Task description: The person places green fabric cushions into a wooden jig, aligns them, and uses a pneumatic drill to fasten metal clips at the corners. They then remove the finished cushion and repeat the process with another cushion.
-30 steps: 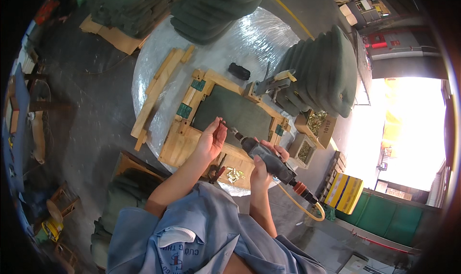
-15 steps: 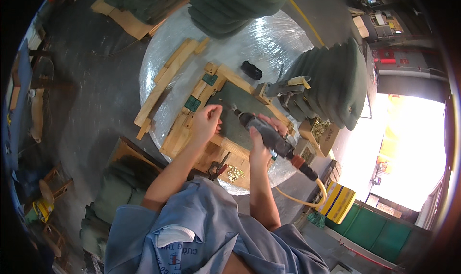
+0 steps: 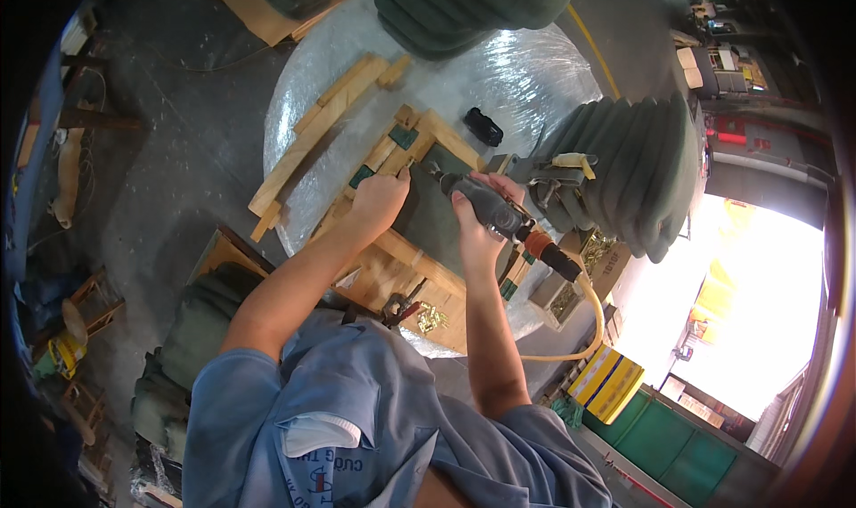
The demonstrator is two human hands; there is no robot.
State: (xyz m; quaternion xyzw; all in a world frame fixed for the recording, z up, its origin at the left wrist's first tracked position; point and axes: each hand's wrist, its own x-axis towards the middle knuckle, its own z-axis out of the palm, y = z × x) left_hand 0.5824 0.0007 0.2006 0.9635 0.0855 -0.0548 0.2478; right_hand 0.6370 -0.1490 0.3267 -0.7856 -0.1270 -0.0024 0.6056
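Observation:
My right hand [image 3: 481, 227] is wrapped round a dark air driver [image 3: 492, 212] with an orange collar, its tip pointing to the far left. A yellow hose [image 3: 596, 316] runs from its rear end. My left hand [image 3: 382, 200] is closed in a pinch at the left rail of a wooden frame [image 3: 419, 260]; what its fingertips hold, if anything, is too small to make out. Dark green patches [image 3: 403, 137] mark that rail. Inside the frame lies a dark grey-green panel [image 3: 423, 209], beneath the driver. Small brass-coloured fittings [image 3: 432, 317] lie heaped on the near board.
Plastic wrap [image 3: 299, 89] covers the round work surface. Wooden strips [image 3: 312, 143] lie at its left, a black object [image 3: 482, 127] at the far side. Stacked green cushions [image 3: 637, 169] stand right, beside a box [image 3: 606, 258] of metal parts. A red-handled tool [image 3: 403, 307] lies near me.
My left hand has moved away from me to the frame's left rail. The driver has shifted slightly away from me in my right hand. The whole view has turned a little.

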